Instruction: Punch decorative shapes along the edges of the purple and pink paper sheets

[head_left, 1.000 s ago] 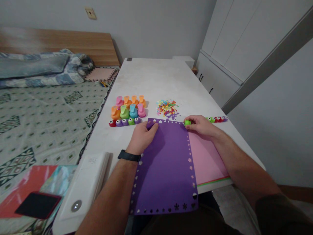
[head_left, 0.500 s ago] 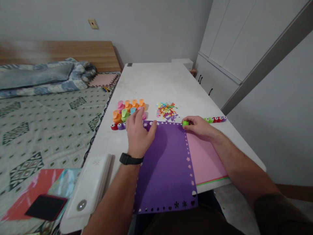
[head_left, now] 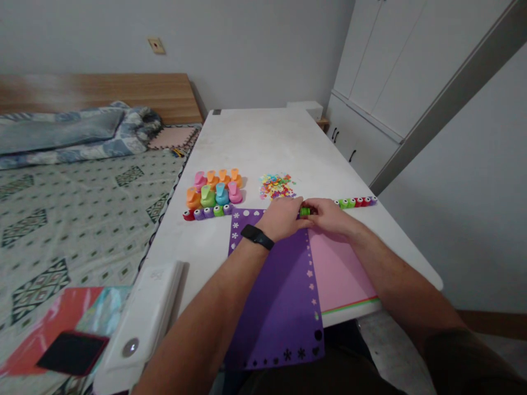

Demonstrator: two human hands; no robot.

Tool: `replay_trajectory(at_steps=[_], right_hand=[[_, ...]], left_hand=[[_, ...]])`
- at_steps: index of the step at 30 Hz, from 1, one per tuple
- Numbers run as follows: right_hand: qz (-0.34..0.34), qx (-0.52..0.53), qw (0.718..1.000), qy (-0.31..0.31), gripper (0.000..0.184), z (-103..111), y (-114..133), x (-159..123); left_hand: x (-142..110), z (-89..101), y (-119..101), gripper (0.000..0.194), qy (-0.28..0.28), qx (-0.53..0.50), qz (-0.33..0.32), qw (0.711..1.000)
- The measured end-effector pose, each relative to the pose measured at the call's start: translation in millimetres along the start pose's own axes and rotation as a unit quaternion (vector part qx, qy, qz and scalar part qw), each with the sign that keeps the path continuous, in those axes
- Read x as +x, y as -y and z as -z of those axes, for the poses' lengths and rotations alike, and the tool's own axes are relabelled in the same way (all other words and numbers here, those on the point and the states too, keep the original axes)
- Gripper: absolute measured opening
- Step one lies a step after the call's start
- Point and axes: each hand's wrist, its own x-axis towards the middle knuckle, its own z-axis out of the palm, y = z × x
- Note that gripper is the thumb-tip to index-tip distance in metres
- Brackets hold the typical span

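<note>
Here the right hand (head_left: 332,217) pinches a green punch (head_left: 304,212).

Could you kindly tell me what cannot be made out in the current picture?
In the head view:
Small bright-green punch: mostly hidden by the left hand and right hand.
Rectangular purple sheet with punched borders: part of its left border, behind the left forearm.
Rectangular pink sheet: left part, under the purple sheet.
Loose pile of multicoloured cut-outs: single shapes, too small.
</note>
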Motion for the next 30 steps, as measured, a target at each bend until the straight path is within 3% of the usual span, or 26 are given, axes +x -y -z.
replay_trajectory(at_steps=[5,11,30], right_hand=[[0.003,0.024,1.0,0.015,0.029,-4.7,-2.1,-2.3],[0.011,0.027,0.999,0.016,0.02,-4.8,4.6,-5.3],[-0.007,-0.007,1.0,0.021,0.019,-6.7,7.7,-6.0]], left_hand=[[8.3,-3.0,8.7,0.046,0.031,-0.015,-0.012,0.999],[7.7,-6.9,14.3,0.045,0.046,-0.057,-0.025,0.997],[2.6,-10.7,15.2,0.04,0.042,-0.088,-0.008,0.995]])
